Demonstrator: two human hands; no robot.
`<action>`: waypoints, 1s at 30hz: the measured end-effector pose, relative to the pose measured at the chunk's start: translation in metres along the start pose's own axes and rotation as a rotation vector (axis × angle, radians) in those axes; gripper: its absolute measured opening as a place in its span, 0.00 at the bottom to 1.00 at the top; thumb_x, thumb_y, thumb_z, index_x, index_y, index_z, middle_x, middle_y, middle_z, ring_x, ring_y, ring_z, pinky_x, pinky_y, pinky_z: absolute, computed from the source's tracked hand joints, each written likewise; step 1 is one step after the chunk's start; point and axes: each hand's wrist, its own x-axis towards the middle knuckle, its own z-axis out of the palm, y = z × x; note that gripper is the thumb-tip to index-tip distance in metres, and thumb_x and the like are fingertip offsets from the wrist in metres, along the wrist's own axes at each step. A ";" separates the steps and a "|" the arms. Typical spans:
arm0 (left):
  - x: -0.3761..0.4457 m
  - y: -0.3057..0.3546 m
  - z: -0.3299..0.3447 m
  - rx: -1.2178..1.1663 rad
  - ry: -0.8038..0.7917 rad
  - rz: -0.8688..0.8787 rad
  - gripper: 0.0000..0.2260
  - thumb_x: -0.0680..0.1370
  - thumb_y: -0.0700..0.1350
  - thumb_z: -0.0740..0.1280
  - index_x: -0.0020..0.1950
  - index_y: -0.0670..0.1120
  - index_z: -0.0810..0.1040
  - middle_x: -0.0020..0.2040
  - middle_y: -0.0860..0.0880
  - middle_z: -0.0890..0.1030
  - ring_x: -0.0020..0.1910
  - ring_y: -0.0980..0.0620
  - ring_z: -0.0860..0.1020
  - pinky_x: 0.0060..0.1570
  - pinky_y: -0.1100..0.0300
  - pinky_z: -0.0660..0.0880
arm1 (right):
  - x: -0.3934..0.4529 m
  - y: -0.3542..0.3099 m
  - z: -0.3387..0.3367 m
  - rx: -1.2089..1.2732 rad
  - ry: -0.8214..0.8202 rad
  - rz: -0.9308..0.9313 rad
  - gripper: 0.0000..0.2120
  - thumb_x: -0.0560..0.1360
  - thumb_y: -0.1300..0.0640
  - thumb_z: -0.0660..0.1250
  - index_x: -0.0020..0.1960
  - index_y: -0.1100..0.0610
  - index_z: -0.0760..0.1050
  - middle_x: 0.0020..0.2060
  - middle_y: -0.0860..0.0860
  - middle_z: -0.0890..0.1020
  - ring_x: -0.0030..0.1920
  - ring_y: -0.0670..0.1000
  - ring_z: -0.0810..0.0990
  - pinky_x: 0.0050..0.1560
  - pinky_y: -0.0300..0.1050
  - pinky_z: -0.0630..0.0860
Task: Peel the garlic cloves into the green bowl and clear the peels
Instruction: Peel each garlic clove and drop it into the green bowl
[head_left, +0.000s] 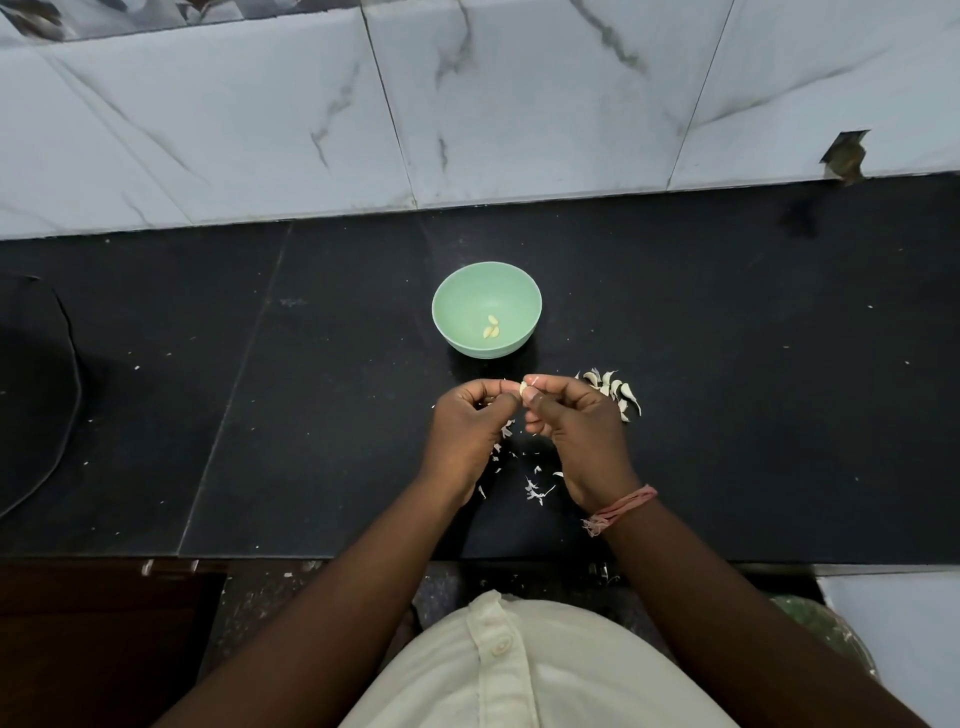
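A green bowl (452, 291) stands on the black counter with peeled cloves (491, 328) lying inside. Just in front of it, my left hand (465, 428) and my right hand (576, 431) meet, both pinching one garlic clove (523, 387) between their fingertips. A small heap of unpeeled garlic cloves (618, 392) lies right of my right hand. White peel scraps (535, 488) are scattered on the counter under and between my wrists.
The black counter (753, 364) runs left and right, backed by a marble-tiled wall (519, 104). A dark rounded object (31, 395) sits at the left edge. The counter's front edge lies near my body.
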 end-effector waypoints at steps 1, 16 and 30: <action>-0.001 0.000 0.000 -0.001 -0.003 0.006 0.03 0.76 0.40 0.72 0.47 0.44 0.85 0.38 0.50 0.84 0.34 0.59 0.76 0.37 0.64 0.72 | 0.000 0.000 0.000 0.011 -0.023 0.018 0.08 0.76 0.68 0.70 0.55 0.62 0.82 0.36 0.54 0.82 0.35 0.47 0.78 0.38 0.39 0.79; -0.009 0.011 -0.003 0.148 0.024 0.153 0.02 0.76 0.43 0.73 0.46 0.46 0.85 0.41 0.48 0.86 0.43 0.48 0.83 0.45 0.55 0.79 | 0.002 0.000 -0.002 0.025 -0.058 0.003 0.06 0.76 0.68 0.70 0.50 0.62 0.83 0.40 0.59 0.84 0.40 0.53 0.80 0.43 0.45 0.79; -0.010 0.003 -0.002 -0.103 -0.059 0.128 0.05 0.77 0.36 0.72 0.52 0.37 0.81 0.37 0.44 0.84 0.36 0.52 0.82 0.40 0.58 0.78 | -0.006 -0.011 0.000 -0.133 -0.014 -0.191 0.03 0.77 0.67 0.71 0.49 0.61 0.82 0.38 0.58 0.86 0.39 0.56 0.86 0.35 0.46 0.82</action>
